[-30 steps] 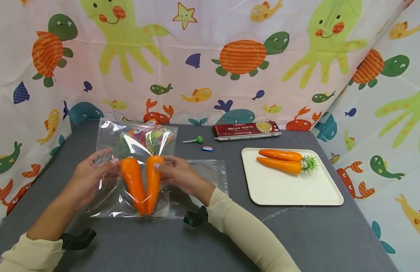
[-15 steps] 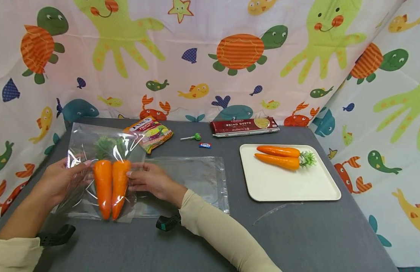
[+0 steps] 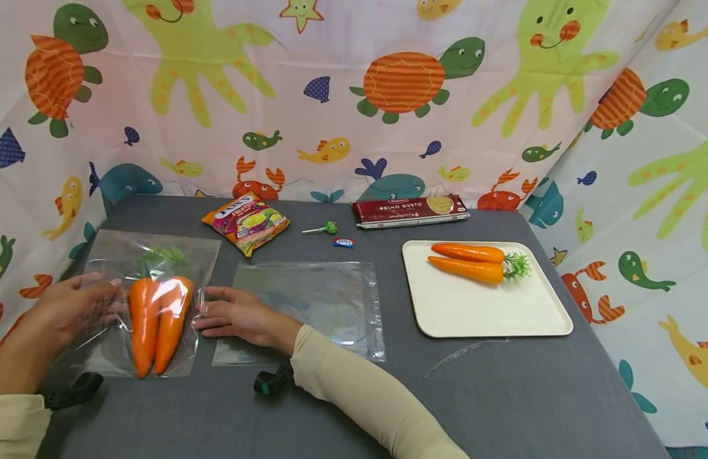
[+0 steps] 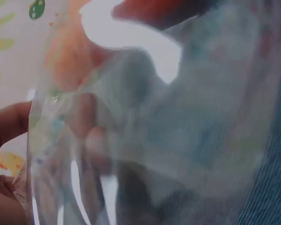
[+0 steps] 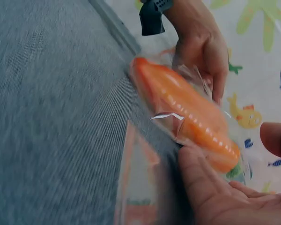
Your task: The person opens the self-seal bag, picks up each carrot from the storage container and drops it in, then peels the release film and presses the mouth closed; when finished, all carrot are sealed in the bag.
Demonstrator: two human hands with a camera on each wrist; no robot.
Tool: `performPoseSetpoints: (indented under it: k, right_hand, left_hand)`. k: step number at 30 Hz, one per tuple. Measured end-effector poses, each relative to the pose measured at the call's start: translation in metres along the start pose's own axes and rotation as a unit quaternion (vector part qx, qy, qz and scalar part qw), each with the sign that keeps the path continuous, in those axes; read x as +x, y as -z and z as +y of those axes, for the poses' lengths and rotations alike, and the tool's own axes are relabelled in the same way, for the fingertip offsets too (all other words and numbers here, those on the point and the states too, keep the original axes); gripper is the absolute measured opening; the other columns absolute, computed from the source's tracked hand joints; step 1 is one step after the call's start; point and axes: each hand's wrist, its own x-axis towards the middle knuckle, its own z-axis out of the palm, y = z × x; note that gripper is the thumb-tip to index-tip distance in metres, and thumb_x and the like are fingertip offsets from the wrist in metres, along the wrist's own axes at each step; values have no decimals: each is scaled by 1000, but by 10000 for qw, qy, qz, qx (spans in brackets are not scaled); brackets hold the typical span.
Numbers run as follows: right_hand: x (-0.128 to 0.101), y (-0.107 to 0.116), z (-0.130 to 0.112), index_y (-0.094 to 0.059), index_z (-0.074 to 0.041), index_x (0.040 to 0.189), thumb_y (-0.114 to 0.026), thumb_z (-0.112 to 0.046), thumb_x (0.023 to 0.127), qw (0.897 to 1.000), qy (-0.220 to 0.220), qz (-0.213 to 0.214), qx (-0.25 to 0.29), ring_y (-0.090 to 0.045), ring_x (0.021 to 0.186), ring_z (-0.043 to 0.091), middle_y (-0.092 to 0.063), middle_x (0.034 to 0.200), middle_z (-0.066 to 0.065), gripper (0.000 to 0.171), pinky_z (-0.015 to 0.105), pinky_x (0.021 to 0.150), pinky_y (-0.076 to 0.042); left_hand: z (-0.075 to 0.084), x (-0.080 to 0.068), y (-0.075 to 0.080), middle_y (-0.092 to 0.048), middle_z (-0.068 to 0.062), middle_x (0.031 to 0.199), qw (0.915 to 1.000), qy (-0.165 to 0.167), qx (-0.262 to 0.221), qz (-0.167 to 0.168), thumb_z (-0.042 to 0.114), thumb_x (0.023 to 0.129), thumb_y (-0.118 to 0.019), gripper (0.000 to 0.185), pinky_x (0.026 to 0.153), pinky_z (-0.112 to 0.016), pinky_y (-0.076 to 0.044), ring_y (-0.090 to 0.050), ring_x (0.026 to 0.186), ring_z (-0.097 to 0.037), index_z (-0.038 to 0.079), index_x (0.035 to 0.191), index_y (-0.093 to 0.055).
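Observation:
A clear plastic bag (image 3: 200, 252) holding two large orange carrots (image 3: 143, 328) with green tops lies at the table's left, close against the surface. My left hand (image 3: 64, 315) holds the bag's left side; through the film its fingers show blurred in the left wrist view. At the opposite edge is my right hand (image 3: 245, 319), fingers extended against the bag beside the carrots. Its thumb (image 5: 275, 140) stands apart from the bag in the right wrist view. Another clear plastic bag (image 3: 308, 306), flat, lies partly under my right hand and forearm.
A cream tray (image 3: 491, 312) with two smaller carrots (image 3: 468, 268) sits right. Along the back are a Fox's Fruits candy packet (image 3: 247, 223), a green lollipop (image 3: 329, 227), a small wrapped candy (image 3: 343, 243) and a spaghetti pack (image 3: 411, 211). A clear strip (image 3: 462, 354) lies in front.
Both hands have moved left with the bag of carrots and lowered it to the table. The candy packet has come into full view. My right thumb no longer pinches the bag.

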Motion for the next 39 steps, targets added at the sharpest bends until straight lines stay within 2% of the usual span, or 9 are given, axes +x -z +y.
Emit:
performPoseSetpoints:
  k: [3,7,10,16,22,27,31,34,39]
  right_hand:
    - [1,6,3,-30,-9,151,-51,-6,102,9998,-4,-165,111,-52,123,38,-57,132,10,54,43,98,-47]
    - [0,9,3,-29,-6,151,-48,-1,101,9995,-45,-308,70,-50,126,38,-52,137,10,53,42,101,-44]
    - [-2,10,0,-32,-5,150,-48,2,101,9996,-61,-282,-30,-50,126,37,-49,140,9,52,42,102,-43]
    - [-11,22,-9,-33,-2,149,-48,-3,102,9995,-36,-233,-189,-50,126,37,-46,144,13,49,42,103,-42]
    - [-21,34,-27,-49,3,139,-48,-7,103,9960,55,-317,-829,-53,124,33,-56,136,14,37,39,101,-44]
    - [-34,42,-46,-54,4,134,-49,-10,103,9859,134,-514,-1587,-55,122,31,-61,130,13,34,43,102,-42]
    - [-49,51,-62,-54,5,134,-46,-11,104,9727,321,-632,-2208,-55,123,29,-59,133,14,35,43,103,-42]
    - [-64,61,-70,-54,6,133,-45,-9,104,9640,455,-594,-2552,-56,122,28,-58,134,15,34,44,102,-42]
    - [-89,74,-85,-58,5,130,-47,-11,104,9554,705,-535,-2816,-56,121,29,-59,132,16,33,48,103,-40]
  left_hand:
    - [-3,3,4,-68,13,82,9986,50,497,-190,34,98,-58,96,70,-36,-58,-71,76,-16,-13,147,10]
    - [-4,3,3,-68,7,83,9935,180,1124,28,36,98,-59,96,69,-37,-58,-71,74,-18,-17,145,6]
    - [-1,1,1,-68,-18,101,9858,363,1594,372,43,95,-60,100,78,-44,-56,-70,87,-29,-17,145,3]
    - [-3,10,6,-10,-43,146,9630,738,2392,994,62,89,-55,110,94,-70,-34,-28,124,-60,-11,148,2]
    - [-32,43,23,-3,-42,148,9449,-112,2673,1886,70,86,-47,113,90,-73,-34,-24,124,-64,-9,149,4]
    - [13,6,-26,13,-38,151,9002,-1184,3342,2527,38,94,-58,94,101,-76,-7,-2,134,-63,-15,147,-1]
    - [55,-28,-74,14,-35,152,8705,-2156,3779,2300,22,92,-62,88,103,-73,7,6,138,-57,-18,146,-5]
    - [73,-37,-103,12,-33,154,8635,-2501,4019,1740,28,94,-62,87,105,-70,8,7,140,-53,-16,147,-9]
    - [87,-42,-139,14,-23,158,8728,-2840,3913,663,43,99,-52,89,103,-72,-4,4,141,-51,-5,152,-1]
